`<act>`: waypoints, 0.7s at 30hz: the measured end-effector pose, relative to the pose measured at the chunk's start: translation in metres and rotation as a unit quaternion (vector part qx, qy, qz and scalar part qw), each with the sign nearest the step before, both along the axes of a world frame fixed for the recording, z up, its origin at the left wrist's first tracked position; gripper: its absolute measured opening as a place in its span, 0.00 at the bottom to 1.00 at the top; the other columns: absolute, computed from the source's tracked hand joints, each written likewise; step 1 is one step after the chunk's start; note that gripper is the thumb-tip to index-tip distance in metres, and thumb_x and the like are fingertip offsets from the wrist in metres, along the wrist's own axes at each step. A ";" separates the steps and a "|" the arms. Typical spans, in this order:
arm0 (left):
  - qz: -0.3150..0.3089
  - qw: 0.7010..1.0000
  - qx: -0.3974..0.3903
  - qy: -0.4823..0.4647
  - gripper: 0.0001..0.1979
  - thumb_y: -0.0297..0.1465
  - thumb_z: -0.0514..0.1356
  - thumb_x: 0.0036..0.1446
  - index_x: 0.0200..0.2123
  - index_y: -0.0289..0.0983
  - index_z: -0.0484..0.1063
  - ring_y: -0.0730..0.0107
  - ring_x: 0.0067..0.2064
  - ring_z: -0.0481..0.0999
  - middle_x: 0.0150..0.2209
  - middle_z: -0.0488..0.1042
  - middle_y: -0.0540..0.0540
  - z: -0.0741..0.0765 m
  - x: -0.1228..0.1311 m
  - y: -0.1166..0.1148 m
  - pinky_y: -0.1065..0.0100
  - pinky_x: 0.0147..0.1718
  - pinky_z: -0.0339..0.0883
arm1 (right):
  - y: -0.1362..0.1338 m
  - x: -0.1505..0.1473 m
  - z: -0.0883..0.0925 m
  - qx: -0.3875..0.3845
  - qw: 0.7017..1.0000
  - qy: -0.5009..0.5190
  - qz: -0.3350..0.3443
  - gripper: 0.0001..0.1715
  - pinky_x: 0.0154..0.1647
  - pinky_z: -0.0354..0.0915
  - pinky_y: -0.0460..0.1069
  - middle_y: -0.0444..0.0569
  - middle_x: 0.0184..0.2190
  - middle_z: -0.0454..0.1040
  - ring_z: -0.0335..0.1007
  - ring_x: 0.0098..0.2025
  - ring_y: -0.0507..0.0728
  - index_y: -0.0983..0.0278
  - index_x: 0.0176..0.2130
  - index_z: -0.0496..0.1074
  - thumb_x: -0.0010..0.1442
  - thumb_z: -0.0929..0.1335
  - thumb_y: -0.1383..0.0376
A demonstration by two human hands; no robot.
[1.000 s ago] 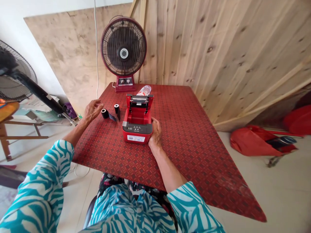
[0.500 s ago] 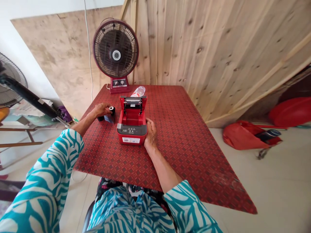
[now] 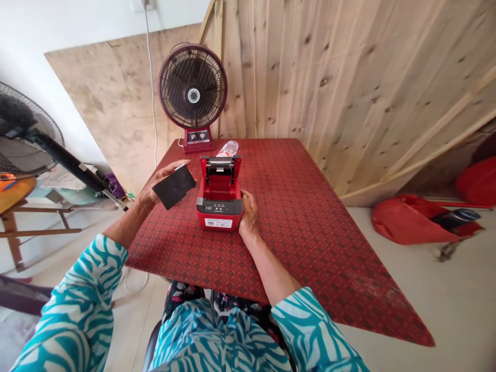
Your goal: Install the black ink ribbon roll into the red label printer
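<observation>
The red receipt printer [image 3: 219,206] sits near the middle of the table, its lid standing open and tilted back so the empty-looking paper well faces up. The table [image 3: 310,258] has a red patterned top and fills most of the view, with a board-lined wood wall [image 3: 329,93] rising behind it. A red desk fan [image 3: 192,95] stands at the far edge, a tall standing fan [image 3: 23,134] is off to the left, and a red bag [image 3: 411,222] lies on the floor to the right. A plastic bottle [image 3: 228,149] lies just behind the printer's lid, clear of the hands. The right hand [image 3: 248,212] rests against the printer's right side, fingers [image 3: 248,199] curled snugly around the housing. The left hand [image 3: 160,186] is raised beside the printer, palm up, fingers spread and fairly flat, holding a flat black piece [image 3: 174,186] across them; what it is, I cannot tell.
</observation>
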State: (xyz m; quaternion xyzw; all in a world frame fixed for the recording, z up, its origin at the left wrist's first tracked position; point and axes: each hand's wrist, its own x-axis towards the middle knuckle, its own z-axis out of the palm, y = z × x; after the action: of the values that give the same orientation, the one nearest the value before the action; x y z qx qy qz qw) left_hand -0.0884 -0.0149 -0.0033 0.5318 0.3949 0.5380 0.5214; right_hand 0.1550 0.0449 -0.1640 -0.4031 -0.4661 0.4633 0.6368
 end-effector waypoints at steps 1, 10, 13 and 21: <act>-0.007 1.000 -0.002 -0.002 0.30 0.40 0.75 0.47 0.53 0.39 0.74 0.62 0.34 0.84 0.35 0.83 0.46 0.001 0.007 -0.001 0.69 0.31 0.77 | 0.000 0.000 0.000 -0.004 1.000 0.003 0.000 0.26 0.53 0.67 0.57 0.49 0.44 0.80 0.73 0.49 0.60 0.59 0.48 0.77 0.62 0.63 0.47; -0.022 0.950 0.044 0.308 0.17 0.35 0.70 0.51 0.45 0.35 0.79 0.67 0.38 0.81 0.38 0.83 0.45 0.007 0.062 0.027 0.65 0.42 0.76 | 0.002 -0.006 -0.001 0.001 1.000 0.012 -0.011 0.23 0.54 0.68 0.57 0.49 0.45 0.80 0.73 0.51 0.60 0.58 0.46 0.78 0.62 0.64 0.48; -0.031 0.886 0.059 0.459 0.14 0.33 0.67 0.53 0.43 0.38 0.82 0.65 0.38 0.82 0.38 0.83 0.47 0.004 0.074 0.040 0.65 0.43 0.76 | 0.001 -0.007 0.001 -0.002 1.000 0.013 -0.011 0.22 0.57 0.66 0.57 0.49 0.46 0.79 0.72 0.52 0.59 0.58 0.46 0.78 0.62 0.64 0.50; -0.002 0.662 0.057 0.748 0.16 0.31 0.64 0.58 0.49 0.44 0.82 0.55 0.49 0.83 0.46 0.85 0.44 0.017 0.098 0.055 0.64 0.45 0.73 | -0.002 -0.009 0.012 -0.013 0.999 0.025 -0.021 0.20 0.60 0.65 0.58 0.49 0.44 0.79 0.72 0.51 0.60 0.59 0.43 0.78 0.59 0.64 0.53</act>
State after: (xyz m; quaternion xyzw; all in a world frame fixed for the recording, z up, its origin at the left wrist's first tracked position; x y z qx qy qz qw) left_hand 0.0097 0.0400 0.0139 0.7849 0.6189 -0.0202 0.0206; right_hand 0.1463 0.0428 -0.1520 -0.4097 -0.4353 0.4655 0.6527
